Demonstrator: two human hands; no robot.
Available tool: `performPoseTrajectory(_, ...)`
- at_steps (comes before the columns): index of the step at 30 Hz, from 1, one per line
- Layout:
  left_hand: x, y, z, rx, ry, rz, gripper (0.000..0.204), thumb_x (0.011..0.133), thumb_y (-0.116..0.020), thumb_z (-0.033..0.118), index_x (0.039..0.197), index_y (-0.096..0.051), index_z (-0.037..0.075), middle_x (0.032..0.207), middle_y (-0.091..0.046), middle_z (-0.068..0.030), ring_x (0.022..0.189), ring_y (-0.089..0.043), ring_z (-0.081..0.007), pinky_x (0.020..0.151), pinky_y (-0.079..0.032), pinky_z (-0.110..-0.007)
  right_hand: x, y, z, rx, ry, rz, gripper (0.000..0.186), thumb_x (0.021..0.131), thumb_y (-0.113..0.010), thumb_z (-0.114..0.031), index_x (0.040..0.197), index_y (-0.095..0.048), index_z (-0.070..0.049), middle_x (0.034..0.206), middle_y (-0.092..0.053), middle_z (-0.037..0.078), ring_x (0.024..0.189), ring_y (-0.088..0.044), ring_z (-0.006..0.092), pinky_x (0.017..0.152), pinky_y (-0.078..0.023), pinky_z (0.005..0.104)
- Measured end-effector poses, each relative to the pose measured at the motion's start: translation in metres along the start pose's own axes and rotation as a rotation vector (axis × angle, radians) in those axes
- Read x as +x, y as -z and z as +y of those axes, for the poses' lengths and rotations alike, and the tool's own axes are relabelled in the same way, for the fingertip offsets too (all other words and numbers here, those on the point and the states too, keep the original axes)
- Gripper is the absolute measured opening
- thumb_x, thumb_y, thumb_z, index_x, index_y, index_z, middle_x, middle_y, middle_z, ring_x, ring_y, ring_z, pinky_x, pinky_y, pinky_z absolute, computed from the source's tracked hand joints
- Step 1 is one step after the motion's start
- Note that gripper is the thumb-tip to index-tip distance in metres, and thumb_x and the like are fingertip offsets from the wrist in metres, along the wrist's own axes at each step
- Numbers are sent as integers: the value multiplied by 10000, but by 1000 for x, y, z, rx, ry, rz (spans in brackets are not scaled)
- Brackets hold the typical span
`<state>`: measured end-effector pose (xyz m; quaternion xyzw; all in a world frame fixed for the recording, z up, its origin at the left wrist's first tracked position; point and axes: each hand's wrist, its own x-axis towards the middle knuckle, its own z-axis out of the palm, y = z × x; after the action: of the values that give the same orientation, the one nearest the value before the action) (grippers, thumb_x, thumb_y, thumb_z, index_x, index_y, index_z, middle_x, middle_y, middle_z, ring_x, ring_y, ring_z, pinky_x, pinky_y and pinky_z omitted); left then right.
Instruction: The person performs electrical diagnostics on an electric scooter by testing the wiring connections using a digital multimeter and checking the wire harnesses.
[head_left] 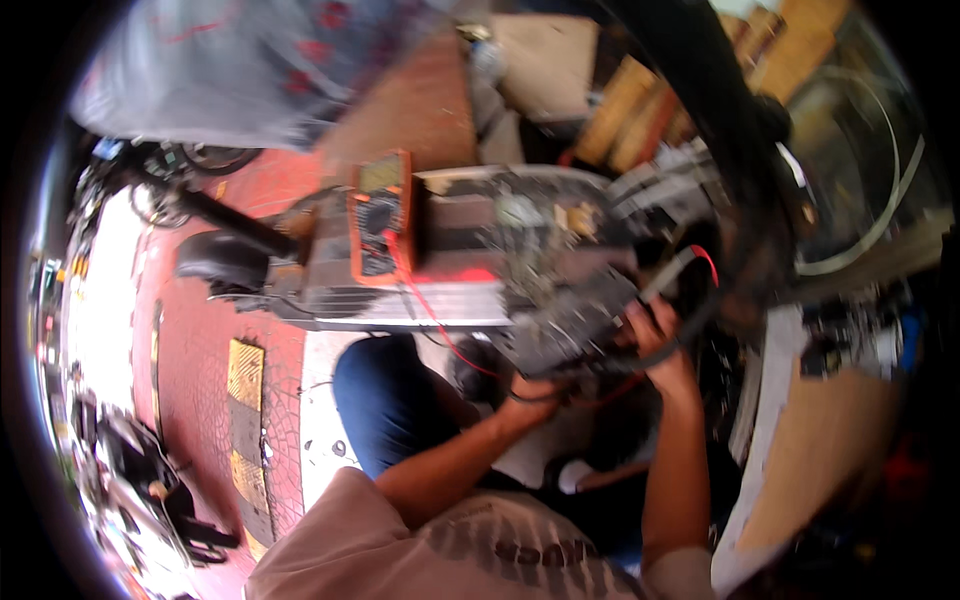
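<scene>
An electric scooter lies before me, its long deck (450,305) crossing the middle of the view. On the deck rests an orange multimeter (382,215) with a red test lead (437,322) running down toward my hands. My left hand (540,387) is at the near edge of a dark, dusty panel (570,325); its fingers are hidden there. At the panel's right end my right hand (655,335) is closed with bent fingers, beside black cables and a pale, slim piece (668,276). What it grips is blurred. A red wire (707,264) curves near that piece.
The scooter's black stem (705,90) rises at the upper right. Wood pieces (620,115) and a cardboard box (545,65) lie behind the deck. A person in patterned grey clothing (230,70) is at the far left. Parked motorcycles (150,490) stand beyond the red paving (195,370).
</scene>
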<state>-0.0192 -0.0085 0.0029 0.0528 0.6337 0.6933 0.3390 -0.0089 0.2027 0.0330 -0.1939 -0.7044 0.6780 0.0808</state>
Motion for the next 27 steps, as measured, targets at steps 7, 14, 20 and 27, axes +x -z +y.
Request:
performPoseTrajectory(7,-8,-6,9,-166,158,78,216,900,-731,160,1037,-647,15,758,-650,-77,598,-603,-158,521,-467,-293,8,0,-1,-232,109,-30,195,941,-627,-180,999,-635,6,856,-680,176,775,-682,284,699,-523,388)
performPoseTrajectory(14,-9,-13,23,-334,228,62,232,852,-779,208,998,-638,96,758,-626,-32,595,-630,-187,499,-496,-307,-1,-5,-30,-347,51,23,260,951,-589,-223,1094,-644,-12,947,-690,245,885,-681,391,786,-522,434)
performPoseTrajectory(20,-8,-8,26,-297,192,23,230,885,-740,203,1052,-640,80,863,-683,-66,626,-630,-187,512,-488,-300,-4,-5,-29,-269,75,107,320,905,-657,-298,896,-690,21,861,-687,258,856,-676,422,785,-517,476)
performPoseTrajectory(27,-6,-3,20,-285,183,-12,260,890,-728,204,1098,-645,71,937,-698,-67,626,-634,-171,511,-492,-298,3,2,-25,-363,102,67,312,934,-604,-274,867,-682,20,762,-708,185,767,-722,326,760,-537,439)
